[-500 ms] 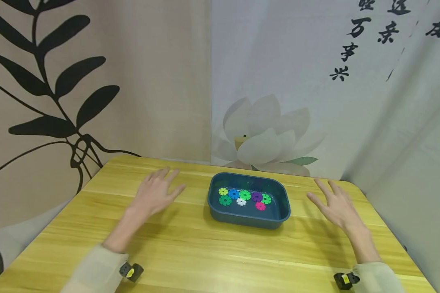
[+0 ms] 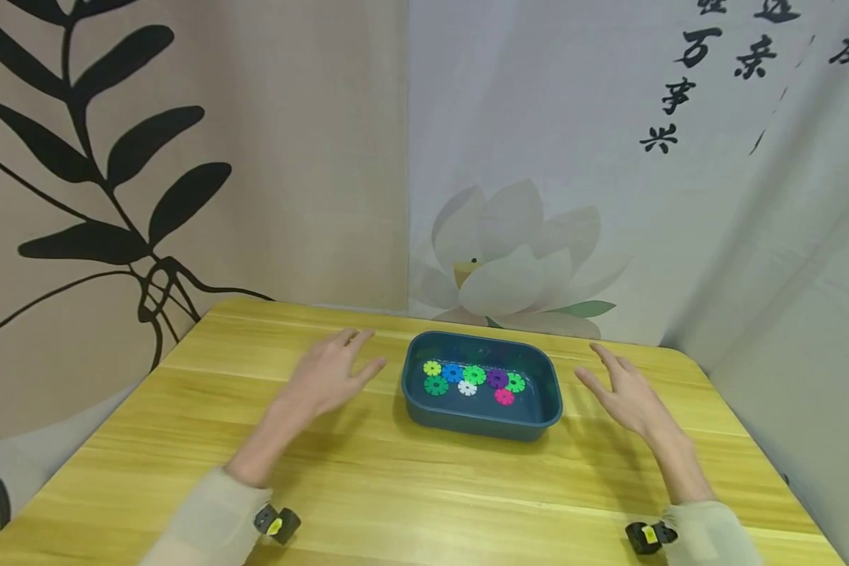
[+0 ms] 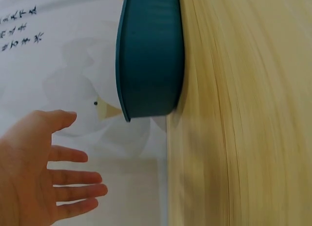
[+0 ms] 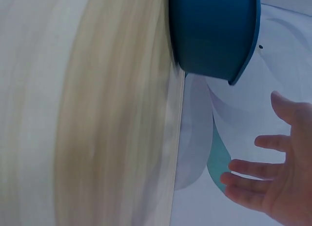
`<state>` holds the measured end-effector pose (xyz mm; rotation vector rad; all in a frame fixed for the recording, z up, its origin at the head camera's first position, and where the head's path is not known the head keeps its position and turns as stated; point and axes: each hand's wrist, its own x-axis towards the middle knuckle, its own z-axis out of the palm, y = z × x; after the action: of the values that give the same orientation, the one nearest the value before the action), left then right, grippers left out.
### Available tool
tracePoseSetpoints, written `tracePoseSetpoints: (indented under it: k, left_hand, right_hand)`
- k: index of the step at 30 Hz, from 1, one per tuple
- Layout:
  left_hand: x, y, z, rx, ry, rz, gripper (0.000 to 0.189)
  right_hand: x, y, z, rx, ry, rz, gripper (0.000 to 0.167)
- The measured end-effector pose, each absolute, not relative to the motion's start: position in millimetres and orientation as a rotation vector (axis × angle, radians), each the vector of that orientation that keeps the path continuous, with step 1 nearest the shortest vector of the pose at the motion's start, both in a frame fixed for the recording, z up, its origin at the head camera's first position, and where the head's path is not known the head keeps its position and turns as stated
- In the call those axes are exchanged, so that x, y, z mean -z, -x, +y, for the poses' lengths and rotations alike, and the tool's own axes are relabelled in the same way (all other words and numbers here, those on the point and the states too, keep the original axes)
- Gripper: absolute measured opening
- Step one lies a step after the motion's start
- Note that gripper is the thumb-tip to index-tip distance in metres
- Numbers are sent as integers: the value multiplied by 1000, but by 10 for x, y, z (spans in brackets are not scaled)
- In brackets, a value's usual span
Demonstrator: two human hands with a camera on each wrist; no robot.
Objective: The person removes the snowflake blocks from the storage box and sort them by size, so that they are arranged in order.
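Note:
A dark blue-green plastic basin (image 2: 467,424) stands on the wooden table, with several flat notched flower-shaped discs lying inside it. Among them are a purple disc (image 2: 497,378), a pink disc (image 2: 504,397), a white disc (image 2: 467,388) and a blue disc (image 2: 452,373). My left hand (image 2: 328,376) hovers left of the basin, its fingers spread and holding nothing. On the other side my right hand (image 2: 630,397) is also in the air, fingers extended, apart from the basin. Both wrist views show a gap between each hand and the basin's outer wall.
The wooden table (image 2: 410,503) runs back to a printed cloth (image 2: 311,157) with plant, lotus and writing motifs. A pale curtain (image 2: 806,259) hangs along the right edge. Small black devices (image 2: 277,524) are strapped to both wrists.
Both hands have moved inward, the left one to the right and the right one to the left, closer to the basin. The basin and discs stay in place.

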<state>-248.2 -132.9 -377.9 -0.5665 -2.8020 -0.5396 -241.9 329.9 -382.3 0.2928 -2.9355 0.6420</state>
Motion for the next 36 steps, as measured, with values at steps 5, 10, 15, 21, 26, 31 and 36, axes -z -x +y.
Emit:
tracePoseSetpoints:
  k: [5,10,15,21,26,31,36]
  left_hand:
    - [3772,2474,-1191,598,600,-2785,64]
    - [3760,2468,-1065,637,639,-2766,62]
    - [3745,2466,-956,682,662,-2772,62]
    - [3739,2460,-817,736,692,-2770,59]
    - [3729,2441,-693,782,708,-2771,57]
    - [3734,2432,-587,826,712,-2799,55]
    - [3774,2473,-490,859,748,-2810,53]
  right_hand:
    - [3846,2450,3204,-701,-333,-2913,74]
    - [3889,2483,3139,-755,-355,-2887,71]
    - [3923,2501,3086,-824,-366,-2885,70]
    - [3946,2514,3031,-967,-358,-2881,70]
    - [3955,2513,2983,-1078,-335,-2887,72]
    - [3962,2526,2934,-1142,-334,-2892,68]
    - [3986,2541,2893,-1196,-368,-2888,59]
